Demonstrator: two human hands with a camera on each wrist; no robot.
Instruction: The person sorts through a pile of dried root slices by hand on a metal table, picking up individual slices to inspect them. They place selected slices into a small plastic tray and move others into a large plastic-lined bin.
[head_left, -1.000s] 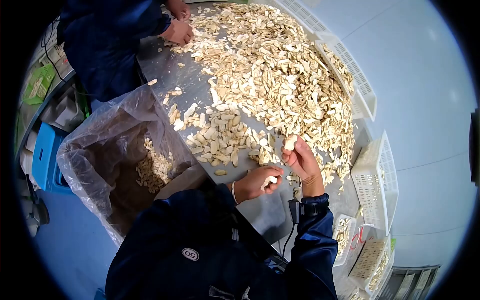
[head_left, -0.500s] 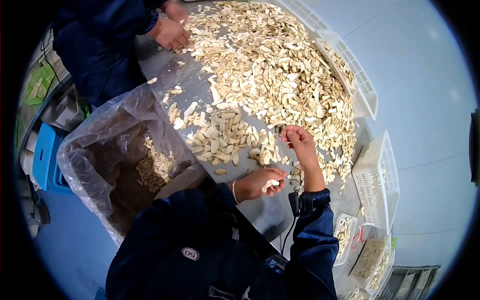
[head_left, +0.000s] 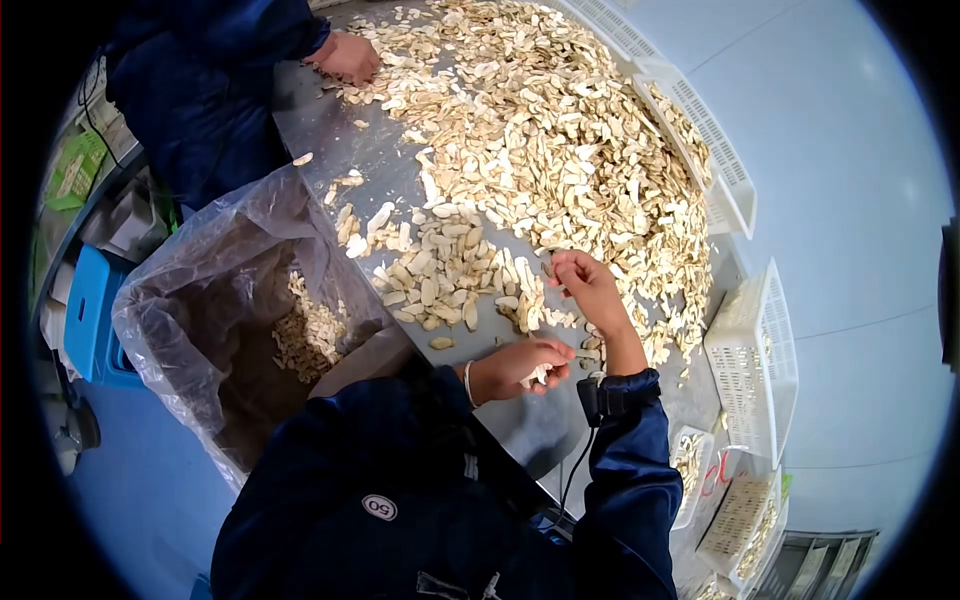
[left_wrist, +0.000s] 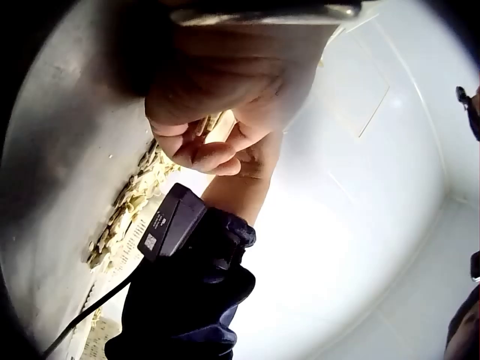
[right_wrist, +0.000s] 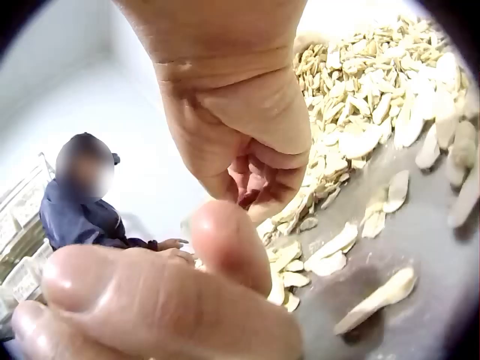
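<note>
My left hand [head_left: 510, 370] is curled round one or more pale slices [head_left: 537, 377], cream in colour and dried-looking, at the table's near side. In the left wrist view part of a slice [left_wrist: 213, 124] shows between its bent fingers. Just beyond it, my right hand [head_left: 598, 298] reaches over the table [head_left: 505, 325] beside a big heap of such slices [head_left: 560, 140]. Its fingers are bent together, and I cannot tell whether a slice is between their hidden tips. A smaller group of slices [head_left: 440, 265] lies to the left of both hands.
A bin lined with clear plastic [head_left: 215, 235] stands left of the table, with slices at its bottom. White perforated baskets [head_left: 755, 350] line the right side. Another person's hand [head_left: 350, 57] works at the far left edge of the heap. A blue stool [head_left: 95, 310] stands beyond the bin.
The slice seen in my right fingers a second ago no longer shows there, and that hand has moved slightly left. Slices beside it have shifted. The left hand has barely moved.
</note>
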